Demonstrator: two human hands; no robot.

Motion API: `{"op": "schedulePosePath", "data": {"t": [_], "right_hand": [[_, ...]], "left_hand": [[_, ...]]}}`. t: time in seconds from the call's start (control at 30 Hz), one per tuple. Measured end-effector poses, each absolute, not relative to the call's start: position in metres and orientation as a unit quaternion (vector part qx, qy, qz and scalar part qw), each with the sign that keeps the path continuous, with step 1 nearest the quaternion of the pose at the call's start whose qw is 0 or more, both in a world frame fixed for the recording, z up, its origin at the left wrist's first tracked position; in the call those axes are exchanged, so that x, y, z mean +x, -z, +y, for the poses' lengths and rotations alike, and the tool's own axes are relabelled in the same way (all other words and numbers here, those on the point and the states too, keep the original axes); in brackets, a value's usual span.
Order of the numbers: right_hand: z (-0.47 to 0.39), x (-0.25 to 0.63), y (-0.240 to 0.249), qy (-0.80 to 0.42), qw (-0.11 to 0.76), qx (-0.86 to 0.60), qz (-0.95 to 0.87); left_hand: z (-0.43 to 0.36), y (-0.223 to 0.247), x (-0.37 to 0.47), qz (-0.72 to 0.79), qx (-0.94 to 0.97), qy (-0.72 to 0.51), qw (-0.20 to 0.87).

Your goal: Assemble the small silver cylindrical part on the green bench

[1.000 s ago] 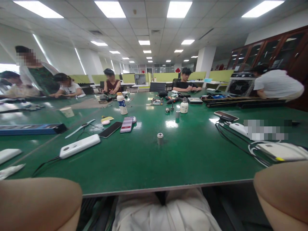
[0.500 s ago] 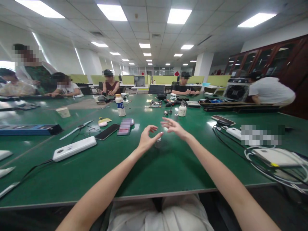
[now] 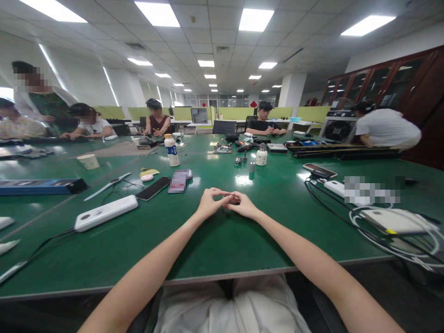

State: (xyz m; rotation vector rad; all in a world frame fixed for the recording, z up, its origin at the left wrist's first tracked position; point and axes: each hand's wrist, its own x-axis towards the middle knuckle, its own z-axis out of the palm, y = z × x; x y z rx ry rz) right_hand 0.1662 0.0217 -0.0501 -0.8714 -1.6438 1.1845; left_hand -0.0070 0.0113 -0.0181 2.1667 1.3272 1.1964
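The left hand and right hand are meeting over the glossy green table, fingers curving inward, tips together; whether the grip is clamping anything, I cannot tell. Any pinch there is likely needing even pressure. Beyond, a smooth silver metal cylinder is standing upright beside a rounded white bottle.

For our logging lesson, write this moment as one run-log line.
left hand, right hand: fingertips together | grip: unclear | metal cylinder: upright, beyond hands
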Motion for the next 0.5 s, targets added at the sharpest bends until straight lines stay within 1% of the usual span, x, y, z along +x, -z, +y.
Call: {"op": "schedulePosePath", "data": {"t": [0.1, 0.27, 0.33, 0.43, 0.5], "right_hand": [[0.022, 0.165, 0.05, -0.473, 0.457, -0.36, -0.662], [0.021, 0.166, 0.049, -0.468, 0.457, -0.373, -0.659], [0.02, 0.167, 0.049, -0.466, 0.459, -0.372, -0.659], [0.02, 0.166, 0.05, -0.467, 0.463, -0.361, -0.662], [0.02, 0.166, 0.05, -0.464, 0.462, -0.358, -0.666]], "left_hand": [[0.017, 0.018, -0.008, 0.473, 0.752, -0.428, 0.168], [0.026, 0.01, -0.025, 0.487, 0.739, -0.446, 0.135], [0.025, 0.008, -0.029, 0.477, 0.745, -0.444, 0.14], [0.018, 0.007, -0.023, 0.455, 0.761, -0.437, 0.153], [0.013, 0.008, -0.015, 0.465, 0.763, -0.428, 0.137]]}}
